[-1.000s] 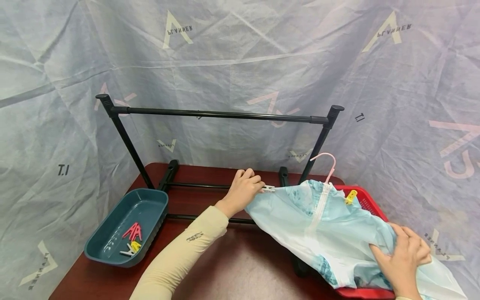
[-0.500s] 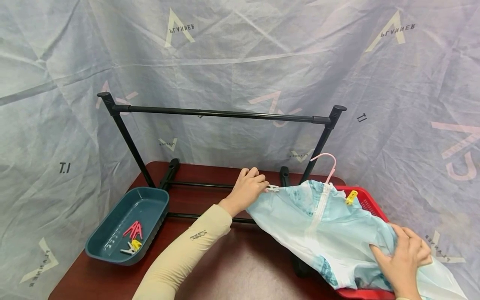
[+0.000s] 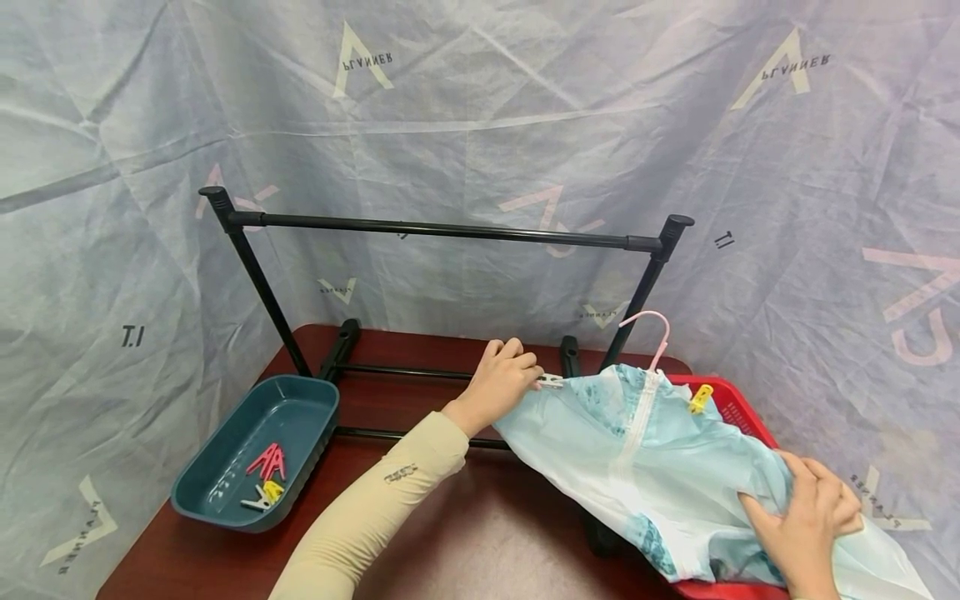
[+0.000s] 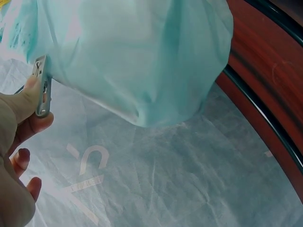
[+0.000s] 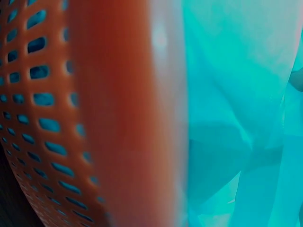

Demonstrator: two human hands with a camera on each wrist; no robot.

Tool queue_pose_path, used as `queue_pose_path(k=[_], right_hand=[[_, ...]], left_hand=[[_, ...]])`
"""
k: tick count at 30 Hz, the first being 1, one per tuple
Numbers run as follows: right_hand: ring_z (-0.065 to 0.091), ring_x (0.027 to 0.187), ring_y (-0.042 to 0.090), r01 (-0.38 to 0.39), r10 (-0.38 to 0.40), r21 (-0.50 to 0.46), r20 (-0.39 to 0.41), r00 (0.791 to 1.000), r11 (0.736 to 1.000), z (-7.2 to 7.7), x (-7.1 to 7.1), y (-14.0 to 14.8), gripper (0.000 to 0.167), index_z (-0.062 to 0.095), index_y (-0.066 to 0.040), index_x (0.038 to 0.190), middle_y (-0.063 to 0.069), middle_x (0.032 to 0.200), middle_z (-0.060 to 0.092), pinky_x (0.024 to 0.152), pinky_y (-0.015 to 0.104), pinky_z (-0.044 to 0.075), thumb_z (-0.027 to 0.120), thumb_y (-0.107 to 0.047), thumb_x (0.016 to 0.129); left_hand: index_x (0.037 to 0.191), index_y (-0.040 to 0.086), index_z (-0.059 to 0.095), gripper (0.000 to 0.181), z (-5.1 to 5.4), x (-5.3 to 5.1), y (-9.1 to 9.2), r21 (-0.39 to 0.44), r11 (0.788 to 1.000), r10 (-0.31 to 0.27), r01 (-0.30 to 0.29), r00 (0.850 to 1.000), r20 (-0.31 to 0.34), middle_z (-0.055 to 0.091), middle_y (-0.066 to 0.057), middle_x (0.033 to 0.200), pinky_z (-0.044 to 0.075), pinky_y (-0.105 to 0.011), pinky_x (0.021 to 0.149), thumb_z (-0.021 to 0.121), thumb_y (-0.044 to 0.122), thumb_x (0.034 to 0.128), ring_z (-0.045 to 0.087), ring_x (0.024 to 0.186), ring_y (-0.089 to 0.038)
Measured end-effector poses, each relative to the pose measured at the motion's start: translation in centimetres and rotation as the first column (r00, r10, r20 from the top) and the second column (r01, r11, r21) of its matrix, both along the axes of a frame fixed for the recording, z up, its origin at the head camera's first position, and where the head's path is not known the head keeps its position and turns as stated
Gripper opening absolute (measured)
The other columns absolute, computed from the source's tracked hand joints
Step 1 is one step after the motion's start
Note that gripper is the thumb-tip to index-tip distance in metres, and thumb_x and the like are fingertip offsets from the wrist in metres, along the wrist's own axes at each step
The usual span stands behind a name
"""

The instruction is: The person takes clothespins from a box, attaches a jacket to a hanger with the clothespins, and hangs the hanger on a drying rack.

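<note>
A light blue and white jacket (image 3: 585, 433) lies over the red basket on a pink hanger (image 3: 660, 337). My left hand (image 3: 498, 385) pinches a white clip (image 3: 551, 381) at the jacket's shoulder; in the left wrist view thumb and finger hold this clip (image 4: 42, 90) at the edge of the cloth (image 4: 142, 56). A yellow clip (image 3: 701, 398) sits on the other shoulder. My right hand (image 3: 810, 517) grips the sleeve side of the jacket, fingers behind and thumb in front. The right wrist view shows cloth (image 5: 227, 94) beside the basket's rim, with no clear view of the hand.
A black rack (image 3: 450, 227) stands behind on the dark red table (image 3: 465, 517). At the left, a blue-green tray (image 3: 225, 458) holds red, yellow and white clips. The red basket (image 3: 738, 408) is under the jacket at the right. A printed grey cloth hangs behind.
My left hand and the white clip have shifted slightly to the right in the head view. The right hand has barely moved and keeps its hold on the jacket.
</note>
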State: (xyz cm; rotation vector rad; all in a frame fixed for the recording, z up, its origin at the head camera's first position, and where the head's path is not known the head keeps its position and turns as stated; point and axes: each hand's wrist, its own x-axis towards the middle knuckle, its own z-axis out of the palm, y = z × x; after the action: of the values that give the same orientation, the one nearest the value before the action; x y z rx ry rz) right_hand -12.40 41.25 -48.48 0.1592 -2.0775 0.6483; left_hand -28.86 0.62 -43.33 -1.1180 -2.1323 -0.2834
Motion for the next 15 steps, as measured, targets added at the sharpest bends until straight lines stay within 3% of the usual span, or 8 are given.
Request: queue_pose_path(k=[1, 4, 8, 15], right_hand=[[0.019, 0.112, 0.062, 0.002, -0.002, -0.003, -0.004, 1.000, 1.000, -0.1, 0.0, 0.0, 0.094, 0.052, 0.008, 0.123, 0.036, 0.120, 0.037, 0.089, 0.057, 0.003, 0.053, -0.077, 0.083], [0.019, 0.111, 0.062, 0.005, -0.005, -0.005, 0.000, 1.000, 1.000, -0.2, -0.1, 0.0, 0.095, 0.052, 0.008, 0.123, 0.036, 0.120, 0.037, 0.088, 0.058, 0.002, 0.052, -0.078, 0.083], [0.019, 0.111, 0.062, 0.010, -0.010, -0.011, 0.000, 1.000, 1.000, -0.3, -0.1, 0.0, 0.095, 0.052, 0.007, 0.123, 0.037, 0.120, 0.037, 0.087, 0.059, 0.003, 0.053, -0.078, 0.082], [0.018, 0.111, 0.059, 0.016, -0.016, -0.017, 0.026, 1.000, 1.000, -0.1, 0.1, -0.2, 0.097, 0.052, 0.008, 0.124, 0.037, 0.120, 0.036, 0.087, 0.058, 0.003, 0.052, -0.079, 0.082]], left_hand=[[0.097, 0.024, 0.080, 0.015, 1.2, 1.1, 0.0, -0.030, 0.999, 0.034, -0.034, 0.999, -0.017, 0.059, 0.012, 0.083, 0.032, -0.029, 0.077, 0.069, 0.033, 0.0923, 0.039, 0.082, -0.012], [0.098, 0.026, 0.079, 0.015, 2.6, 2.5, 0.2, -0.098, 0.987, 0.121, -0.128, 0.990, -0.079, 0.060, 0.012, 0.085, 0.033, -0.031, 0.078, 0.070, 0.035, 0.0908, 0.040, 0.083, -0.013], [0.103, 0.026, 0.078, 0.019, 2.8, 3.1, 0.4, -0.134, 0.975, 0.176, -0.179, 0.984, -0.037, 0.061, 0.011, 0.090, 0.033, -0.036, 0.079, 0.067, 0.037, 0.0926, 0.040, 0.085, -0.016], [0.106, 0.024, 0.077, 0.023, 2.5, 3.1, 0.2, -0.101, 0.980, 0.169, -0.170, 0.985, -0.021, 0.060, 0.009, 0.093, 0.034, -0.037, 0.081, 0.072, 0.038, 0.0883, 0.042, 0.087, -0.017]])
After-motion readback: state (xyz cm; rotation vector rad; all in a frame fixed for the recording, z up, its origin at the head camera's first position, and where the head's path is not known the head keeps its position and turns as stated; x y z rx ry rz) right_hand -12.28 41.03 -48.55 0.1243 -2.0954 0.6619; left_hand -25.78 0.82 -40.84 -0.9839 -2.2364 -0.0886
